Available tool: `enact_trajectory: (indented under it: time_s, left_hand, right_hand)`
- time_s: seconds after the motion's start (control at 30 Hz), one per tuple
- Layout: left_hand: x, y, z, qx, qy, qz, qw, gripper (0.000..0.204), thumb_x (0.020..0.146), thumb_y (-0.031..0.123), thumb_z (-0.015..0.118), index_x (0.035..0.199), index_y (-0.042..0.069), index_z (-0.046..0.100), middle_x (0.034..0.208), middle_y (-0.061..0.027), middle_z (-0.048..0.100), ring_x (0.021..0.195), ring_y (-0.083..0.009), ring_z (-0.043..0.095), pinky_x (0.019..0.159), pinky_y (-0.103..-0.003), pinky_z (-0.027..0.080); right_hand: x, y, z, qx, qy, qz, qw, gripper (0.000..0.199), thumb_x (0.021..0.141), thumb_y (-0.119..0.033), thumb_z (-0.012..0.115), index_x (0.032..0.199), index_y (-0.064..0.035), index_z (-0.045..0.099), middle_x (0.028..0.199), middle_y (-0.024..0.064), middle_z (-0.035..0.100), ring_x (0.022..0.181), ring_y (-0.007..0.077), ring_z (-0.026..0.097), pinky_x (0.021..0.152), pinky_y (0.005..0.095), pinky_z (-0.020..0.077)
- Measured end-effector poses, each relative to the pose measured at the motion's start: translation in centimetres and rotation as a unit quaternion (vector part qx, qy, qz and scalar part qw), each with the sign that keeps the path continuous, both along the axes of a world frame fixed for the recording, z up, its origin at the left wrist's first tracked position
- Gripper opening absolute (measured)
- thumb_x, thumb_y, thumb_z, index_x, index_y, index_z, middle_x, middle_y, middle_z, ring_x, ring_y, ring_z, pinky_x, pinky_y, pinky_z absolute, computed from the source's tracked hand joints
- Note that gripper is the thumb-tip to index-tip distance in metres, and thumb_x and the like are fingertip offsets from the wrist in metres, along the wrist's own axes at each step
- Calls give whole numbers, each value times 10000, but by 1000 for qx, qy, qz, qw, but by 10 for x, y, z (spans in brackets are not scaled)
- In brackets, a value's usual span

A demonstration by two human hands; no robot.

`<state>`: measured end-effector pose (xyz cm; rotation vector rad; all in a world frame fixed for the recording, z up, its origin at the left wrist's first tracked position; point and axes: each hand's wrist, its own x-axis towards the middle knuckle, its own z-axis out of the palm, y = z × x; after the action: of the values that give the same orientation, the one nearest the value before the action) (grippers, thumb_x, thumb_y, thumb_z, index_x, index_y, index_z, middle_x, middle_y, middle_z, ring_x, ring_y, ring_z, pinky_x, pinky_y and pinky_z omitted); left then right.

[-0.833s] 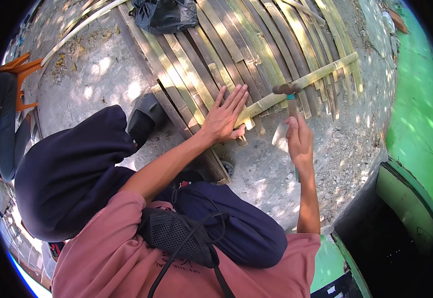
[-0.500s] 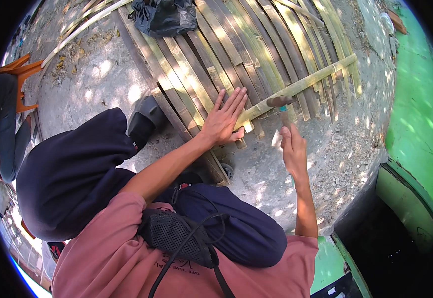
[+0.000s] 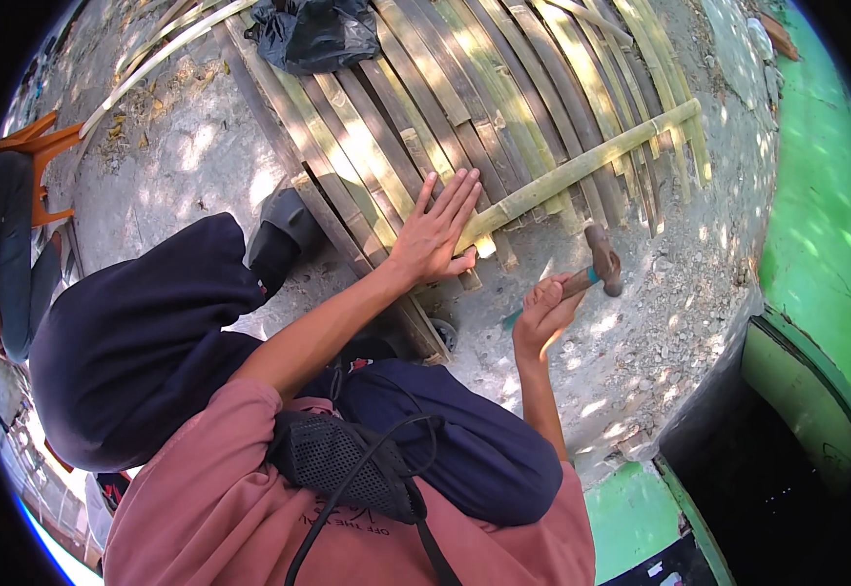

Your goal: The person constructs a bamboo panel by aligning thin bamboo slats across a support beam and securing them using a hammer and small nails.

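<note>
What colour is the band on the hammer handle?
Teal, on the hammer in the right hand; head view.

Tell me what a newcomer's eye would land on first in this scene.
First the hammer, gripped in the right hand and raised just off the lower edge of the bamboo slat panel. Next the left hand, spread flat on the slats where a pale bamboo crossbar runs over them. A crumpled black bag lies at the panel's far end, and a green surface glows along the right.
</note>
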<state>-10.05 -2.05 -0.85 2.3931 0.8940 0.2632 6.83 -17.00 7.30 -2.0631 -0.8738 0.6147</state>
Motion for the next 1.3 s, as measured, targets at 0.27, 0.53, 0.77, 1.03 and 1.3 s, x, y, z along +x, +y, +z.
enact_trajectory:
  time_s: [0.27,0.53,0.77,1.03,1.3]
  left_hand:
    - [1,3,3,-1,4,-8,1000,1089,899,558,610,1716,-65,249,1821,-211,222,1706,-340,174,1375,-599,51]
    - [10,2,7,12,11,-19,1000,1113,883,587,642,1708,-65,279,1820,-203,234,1710,-329,160,1377,-593,53]
    - [5,1,9,3,17,-11,1000,1110,883,557,646,1722,-51,245,1828,-200,211,1711,-331,160,1377,-596,44]
    - [2,-1,8,1,19,-15,1000,1117,897,567,636,1729,-50,219,1836,-194,187,1714,-335,142,1376,-600,41]
    - [15,3,9,21,14,-27,999,1122,891,590,630,1724,-53,240,1830,-198,206,1712,-337,151,1375,-602,50]
  right_hand:
    - [-12,-8,-7,-82,-48,61,994,206,1172,-212,516,1160,-16,578,737,284,644,701,531,663,586,504,498]
    - [-22,-13,-33,-196,-125,156,960,175,1127,-178,577,1161,-16,518,831,337,675,781,529,691,622,588,507]
    - [-31,-23,-29,23,-50,-10,998,218,1150,-179,549,1076,25,525,791,335,657,771,561,667,597,520,500]
    - [-11,-12,0,-88,-61,40,993,218,1163,-206,533,1064,-12,521,719,287,632,700,539,665,555,509,458]
    - [-19,-18,-34,-185,-123,103,969,251,1163,-245,536,1173,5,524,793,343,683,802,540,707,599,606,487]
